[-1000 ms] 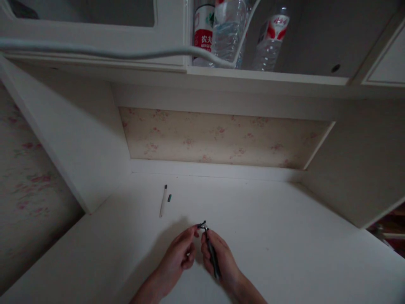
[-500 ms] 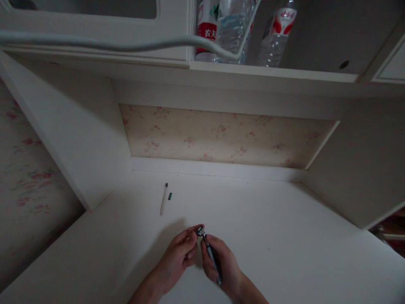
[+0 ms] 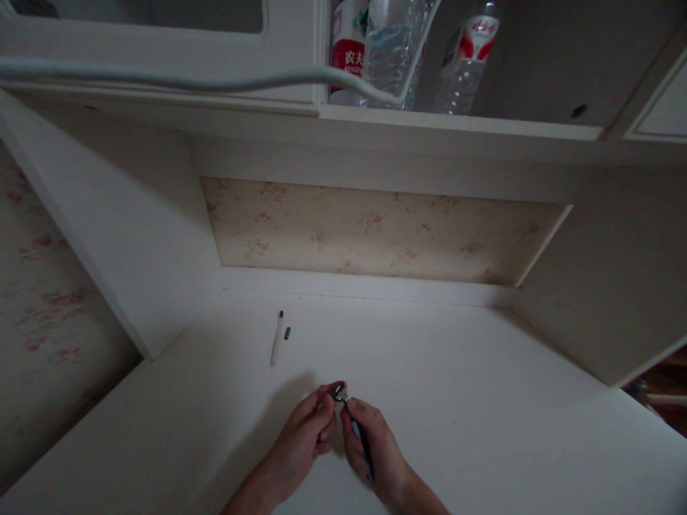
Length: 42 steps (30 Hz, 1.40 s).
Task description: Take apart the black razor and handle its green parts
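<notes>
Low in the middle of the view, both hands meet at a razor point(image 3: 361, 433) with a dark and grey handle and a shiny head. My right hand point(image 3: 377, 446) is closed around the handle, its thumb along the upper part near the neck. With thumb and fingers pinched, my left hand point(image 3: 305, 436) grips the razor's head point(image 3: 339, 392), which the fingertips partly cover. Beyond the left hand, a slim white stick with a black tip point(image 3: 277, 339), like a toothbrush, lies on the white desk point(image 3: 429, 372). Beside it is a small dark green piece point(image 3: 288, 333).
An open shelf point(image 3: 461, 123) above the desk holds several plastic bottles point(image 3: 472, 54). A pale bent cable or tube point(image 3: 215, 82) crosses in front of the cabinet. White side panels point(image 3: 118, 214) stand left and right, and flowered wallpaper point(image 3: 365, 229) shows at the back.
Both hands stay at the same place on the razor; its handle looks turned very slightly in my right hand. The whole view has shifted a little.
</notes>
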Available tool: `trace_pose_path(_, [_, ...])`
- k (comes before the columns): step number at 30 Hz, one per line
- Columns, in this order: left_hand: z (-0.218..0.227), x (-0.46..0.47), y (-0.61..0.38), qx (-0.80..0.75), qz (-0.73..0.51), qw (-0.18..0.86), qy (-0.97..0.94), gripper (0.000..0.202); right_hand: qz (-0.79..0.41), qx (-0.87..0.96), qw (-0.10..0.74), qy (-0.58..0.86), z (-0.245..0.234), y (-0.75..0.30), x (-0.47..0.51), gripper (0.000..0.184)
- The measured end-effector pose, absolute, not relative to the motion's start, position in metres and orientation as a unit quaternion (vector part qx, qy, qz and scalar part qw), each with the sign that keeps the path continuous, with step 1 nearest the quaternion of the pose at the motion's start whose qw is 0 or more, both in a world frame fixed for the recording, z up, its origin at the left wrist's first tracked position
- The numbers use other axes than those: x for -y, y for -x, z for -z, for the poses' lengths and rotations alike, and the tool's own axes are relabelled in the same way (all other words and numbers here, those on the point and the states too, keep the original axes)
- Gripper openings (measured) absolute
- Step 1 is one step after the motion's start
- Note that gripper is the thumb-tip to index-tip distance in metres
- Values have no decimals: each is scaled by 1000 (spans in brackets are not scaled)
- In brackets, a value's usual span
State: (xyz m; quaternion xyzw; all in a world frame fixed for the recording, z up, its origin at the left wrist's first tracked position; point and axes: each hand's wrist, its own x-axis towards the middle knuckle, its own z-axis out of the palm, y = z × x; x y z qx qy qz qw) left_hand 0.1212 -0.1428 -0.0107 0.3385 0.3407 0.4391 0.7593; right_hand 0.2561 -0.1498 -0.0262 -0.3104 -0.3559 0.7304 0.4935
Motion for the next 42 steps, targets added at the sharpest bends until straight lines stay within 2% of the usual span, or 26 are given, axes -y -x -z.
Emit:
trace_pose_path(11, [14,144,-125,-371,-457,719,-369,55,-772,331,456,293,22,-261,147,39])
trace_pose_path(19, [11,141,-119,-373,-500,705,-337,52,-743,339,487,309,20,-261,147,37])
trace_pose_path(26, [6,141,-122,-407,-510,657,-378,52,-677,334,552,354,25,-270,131,35])
trace_pose_path(30, [3,142,-123,-408,-514,644,-393,48,-600,403,557,408,28,-276,126,36])
trace_pose_path(35, [4,142,-122,-391,-524,644,-397,50,-465,459,562,507,39,-280,121,55])
trace_pose_path(42, [3,142,-123,-403,-510,637,-415,52,-467,479,538,514,46,-278,121,47])
